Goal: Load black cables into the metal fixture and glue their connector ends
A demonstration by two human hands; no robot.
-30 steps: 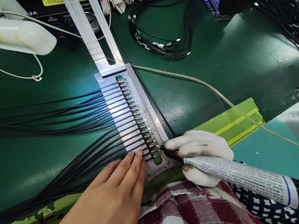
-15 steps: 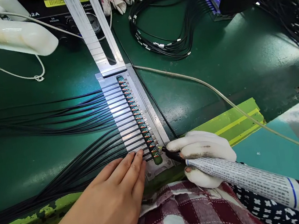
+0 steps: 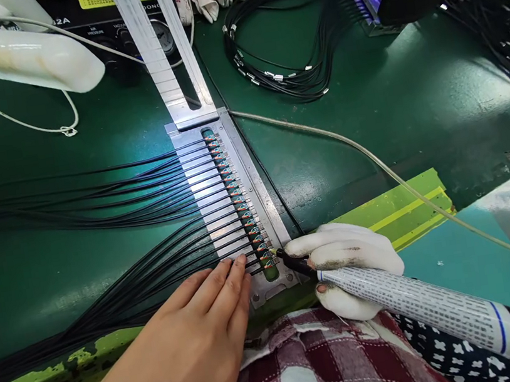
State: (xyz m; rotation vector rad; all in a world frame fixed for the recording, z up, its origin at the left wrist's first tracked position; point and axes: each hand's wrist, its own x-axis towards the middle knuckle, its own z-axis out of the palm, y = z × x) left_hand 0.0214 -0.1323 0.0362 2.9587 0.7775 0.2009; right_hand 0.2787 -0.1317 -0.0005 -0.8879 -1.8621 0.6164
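"Plate of flat silver metal with a long slot (image 3: 247, 170): where does it lie?"

"Just ahead of the bare left hand (image 3: 203, 331), its near end between the two hands, the rest stretching away from them."

"What sits in the slot?"

"A row of small metal-tipped connector ends with fine coloured wires (image 3: 241, 207). Slim black round cables (image 3: 150, 256) run from them over the plate, passing beyond the left hand and off to its left."

"Is that hand gripping anything?"

"No, it lies palm down, fingers straight and together, the fingertips over the nearest cables. How hard they press, I cannot tell."

"And the right hand (image 3: 357, 259)?"

"It wears a smudged white glove, the thumb tip bare, and grasps a thick pen-shaped tool with a printed white barrel (image 3: 417, 301). The tool's narrow tip points at the nearest connector ends; whether it touches, I cannot tell."

"Anything farther off?"

"A coil of black cables with silvery ends (image 3: 277, 77) rests well beyond the right hand, and a thin off-white hose (image 3: 357, 145) curves past, nearer to that hand."
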